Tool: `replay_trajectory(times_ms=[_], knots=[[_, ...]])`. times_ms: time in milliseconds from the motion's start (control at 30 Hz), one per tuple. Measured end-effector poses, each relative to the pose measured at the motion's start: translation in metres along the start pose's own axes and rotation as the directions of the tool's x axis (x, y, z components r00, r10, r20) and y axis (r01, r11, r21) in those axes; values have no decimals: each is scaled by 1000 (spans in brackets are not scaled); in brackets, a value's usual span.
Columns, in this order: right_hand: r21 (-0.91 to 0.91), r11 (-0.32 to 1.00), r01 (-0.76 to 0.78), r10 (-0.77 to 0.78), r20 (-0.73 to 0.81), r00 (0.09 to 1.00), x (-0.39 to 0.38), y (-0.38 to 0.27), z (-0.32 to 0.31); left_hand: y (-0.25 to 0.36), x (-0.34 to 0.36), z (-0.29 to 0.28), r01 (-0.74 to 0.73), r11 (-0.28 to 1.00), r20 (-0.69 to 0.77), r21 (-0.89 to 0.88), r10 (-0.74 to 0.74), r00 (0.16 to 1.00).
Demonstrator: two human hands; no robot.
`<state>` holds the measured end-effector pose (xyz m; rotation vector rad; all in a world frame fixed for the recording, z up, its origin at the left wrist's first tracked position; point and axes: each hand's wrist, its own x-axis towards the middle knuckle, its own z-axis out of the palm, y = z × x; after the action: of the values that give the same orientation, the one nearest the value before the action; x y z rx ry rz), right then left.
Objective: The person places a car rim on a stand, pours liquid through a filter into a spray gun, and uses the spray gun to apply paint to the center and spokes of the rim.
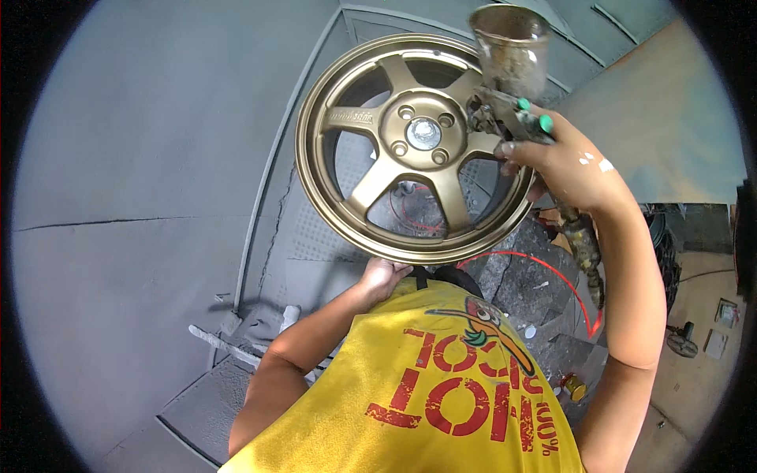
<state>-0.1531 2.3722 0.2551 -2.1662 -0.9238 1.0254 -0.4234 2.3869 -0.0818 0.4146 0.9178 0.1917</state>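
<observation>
A bronze six-spoke wheel rim (372, 183) with a silvery centre fills the upper middle. My left hand (382, 276) grips it at the lower edge, fingers curled behind it. My right hand (569, 162) is wrapped round a grimy spray gun (520, 126) with green knobs, held in front of the wheel's right side. A metal cup (509, 59) sits on top of the gun, whose nozzle points toward the wheel's hub area. A red hose (544, 268) runs from the gun's lower fitting down to the floor.
Grey-painted walls (142, 142) stand left and behind; a pale stained panel (662, 118) is at upper right. Grey-coated bars (221, 343) lie low at left. Below are a littered floor (536, 299), coiled dark hose (664, 260) and small items at right. My yellow shirt (394, 355) shows at the bottom.
</observation>
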Motion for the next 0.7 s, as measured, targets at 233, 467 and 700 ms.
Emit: replay_trajectory(times_ms=[233, 467, 700], knots=[[463, 879, 112, -128, 3, 992, -39, 77, -5, -6, 15, 4, 92, 996, 23, 17, -93, 995], [540, 812, 222, -165, -152, 975, -101, 148, 18, -19, 20, 31, 187, 956, -4, 227, -192, 981], [369, 888, 275, -249, -117, 961, -119, 188, 0, -42, 14, 57, -220, 673, 447, 707, -183, 876]])
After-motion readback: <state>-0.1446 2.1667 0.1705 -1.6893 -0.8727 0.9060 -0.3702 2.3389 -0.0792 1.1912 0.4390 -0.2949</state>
